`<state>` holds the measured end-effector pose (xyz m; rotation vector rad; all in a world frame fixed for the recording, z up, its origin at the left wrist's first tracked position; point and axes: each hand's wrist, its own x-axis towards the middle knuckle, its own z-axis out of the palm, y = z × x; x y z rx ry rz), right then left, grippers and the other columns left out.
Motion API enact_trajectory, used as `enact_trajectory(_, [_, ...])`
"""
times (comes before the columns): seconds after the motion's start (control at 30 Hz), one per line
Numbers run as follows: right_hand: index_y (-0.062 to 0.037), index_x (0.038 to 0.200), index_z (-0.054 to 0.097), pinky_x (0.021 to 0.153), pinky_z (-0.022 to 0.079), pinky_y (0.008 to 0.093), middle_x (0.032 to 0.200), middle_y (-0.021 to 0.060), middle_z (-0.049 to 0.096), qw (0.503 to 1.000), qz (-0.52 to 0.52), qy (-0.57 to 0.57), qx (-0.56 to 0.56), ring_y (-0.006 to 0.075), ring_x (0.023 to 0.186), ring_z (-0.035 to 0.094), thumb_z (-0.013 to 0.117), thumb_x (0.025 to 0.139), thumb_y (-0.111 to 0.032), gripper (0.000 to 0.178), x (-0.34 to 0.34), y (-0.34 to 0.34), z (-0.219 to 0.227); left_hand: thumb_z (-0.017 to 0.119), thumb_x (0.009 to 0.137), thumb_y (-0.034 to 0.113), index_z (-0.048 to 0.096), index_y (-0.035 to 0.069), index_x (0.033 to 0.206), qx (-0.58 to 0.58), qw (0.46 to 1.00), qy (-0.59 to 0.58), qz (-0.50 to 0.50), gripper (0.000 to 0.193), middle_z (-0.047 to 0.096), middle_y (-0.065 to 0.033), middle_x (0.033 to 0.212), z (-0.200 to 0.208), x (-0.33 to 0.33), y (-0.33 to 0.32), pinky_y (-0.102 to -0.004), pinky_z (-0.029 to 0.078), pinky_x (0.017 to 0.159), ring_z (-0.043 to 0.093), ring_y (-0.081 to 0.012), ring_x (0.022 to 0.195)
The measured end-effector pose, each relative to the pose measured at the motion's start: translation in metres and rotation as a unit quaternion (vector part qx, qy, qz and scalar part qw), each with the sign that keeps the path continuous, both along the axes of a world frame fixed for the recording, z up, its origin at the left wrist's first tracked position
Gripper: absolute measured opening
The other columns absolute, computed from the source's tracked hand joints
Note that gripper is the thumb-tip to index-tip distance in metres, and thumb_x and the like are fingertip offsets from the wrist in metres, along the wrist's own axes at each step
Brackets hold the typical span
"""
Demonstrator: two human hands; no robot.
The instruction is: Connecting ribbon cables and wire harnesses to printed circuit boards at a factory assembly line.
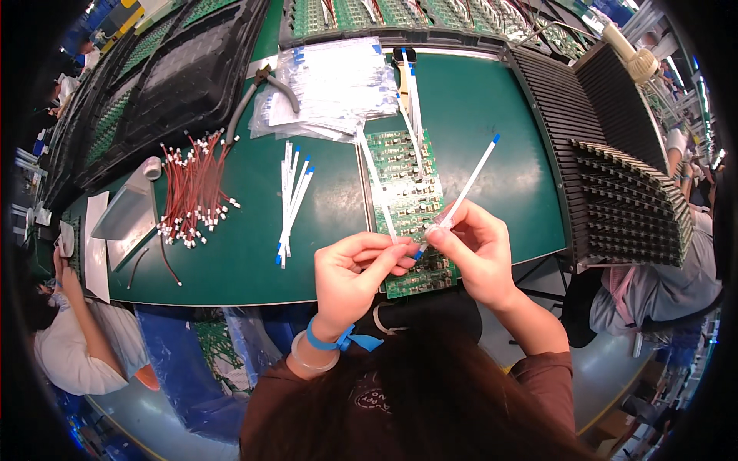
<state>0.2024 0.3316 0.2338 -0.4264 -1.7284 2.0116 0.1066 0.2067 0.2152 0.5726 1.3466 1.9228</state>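
Head view: clear plastic bags (338,88) of flat cables, heaped at the far side of the green mat (492,138). White flat ribbon cable (466,186), blue-tipped, long axis diagonal, far end pointing up-right, above the green circuit board (406,192). Right hand (477,250) pinches its lower end; left hand (355,273) pinches just beside, fingertips touching.

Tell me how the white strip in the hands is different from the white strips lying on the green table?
The strip in the hands is a single one, lifted off the table and slanting up to the right, pinched by the right hand and left hand. The strips on the table are several, lying flat in a loose bunch on the green table, untouched. Both kinds are thin, white and blue-tipped.
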Motion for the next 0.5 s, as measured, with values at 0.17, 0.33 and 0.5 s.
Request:
enact_trajectory(0.17, [-0.0010, 0.077, 0.050, 0.059, 0.042, 0.0196, 0.078, 0.0026, 0.057, 0.999, -0.012, 0.001, 0.036, 0.0050, 0.070, 0.054, 0.059, 0.080, -0.003, 0.010, 0.003, 0.002, -0.003, 0.056, 0.080, -0.004, 0.060, -0.009, 0.088, 0.012, 1.000, -0.008, -0.027, 0.010, 0.064, -0.0147, 0.081, 0.003, 0.002, 0.001, -0.0235, 0.053, 0.062, 0.063, -0.0158, 0.070])
enact_trajectory(0.33, [-0.0010, 0.083, 0.048, 0.056, 0.041, 0.0192, 0.079, 0.0036, 0.055, 0.999, 0.020, -0.001, 0.029, 0.0061, 0.067, 0.053, 0.061, 0.079, -0.005, 0.014, 0.007, 0.000, 0.006, 0.057, 0.080, -0.002, 0.059, -0.008, 0.086, -0.021, 0.997, 0.070, 0.007, 0.008, 0.064, -0.0140, 0.079, 0.011, 0.007, -0.001, -0.0235, 0.053, 0.062, 0.063, -0.0159, 0.071])
enact_trajectory(0.5, [-0.0036, 0.103, 0.036, 0.066, 0.044, 0.0273, 0.094, 0.0099, 0.052, 0.989, -0.011, 0.087, 0.115, 0.0162, 0.082, 0.054, 0.059, 0.078, -0.009, 0.035, 0.027, 0.010, 0.046, 0.055, 0.081, -0.002, 0.058, -0.009, 0.086, -0.027, 0.986, 0.101, 0.132, 0.009, 0.064, -0.0174, 0.078, 0.001, -0.024, -0.011, -0.0236, 0.051, 0.058, 0.063, -0.0173, 0.067])
